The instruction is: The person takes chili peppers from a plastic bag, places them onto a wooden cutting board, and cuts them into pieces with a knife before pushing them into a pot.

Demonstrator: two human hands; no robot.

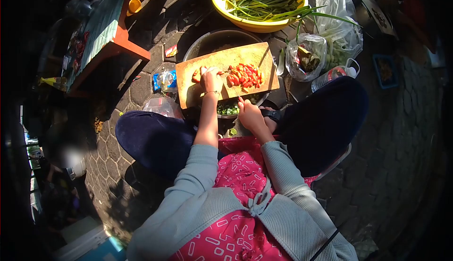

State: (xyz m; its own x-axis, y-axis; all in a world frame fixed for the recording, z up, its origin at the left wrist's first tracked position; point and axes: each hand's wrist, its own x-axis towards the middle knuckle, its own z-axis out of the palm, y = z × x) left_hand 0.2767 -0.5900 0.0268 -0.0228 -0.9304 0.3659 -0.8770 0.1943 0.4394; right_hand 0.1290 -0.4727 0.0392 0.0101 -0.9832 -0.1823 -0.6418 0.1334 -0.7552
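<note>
A wooden cutting board (191, 93) rests across a large dark basin (200, 44) between my knees. My left hand (211, 79) is closed, fingers bent down on the board's left half, around a red vegetable piece that is mostly hidden. Just left of it lies another red piece (196, 76). A pile of chopped red vegetable (245, 76), tomato or chili, sits on the right half. My right hand (251, 114) is closed on the handle of a knife (239, 98) at the board's near edge, its thin blade pointing toward the pile. Chopped green pieces (228, 109) show in the basin below.
Beyond the board stands a yellow basin (219, 6) of long green vegetables. To the right are plastic bags (306, 58) and a clear bottle (330, 77). A blue packet (165, 80) lies left of the board, near a low table with an orange-red frame (123, 44).
</note>
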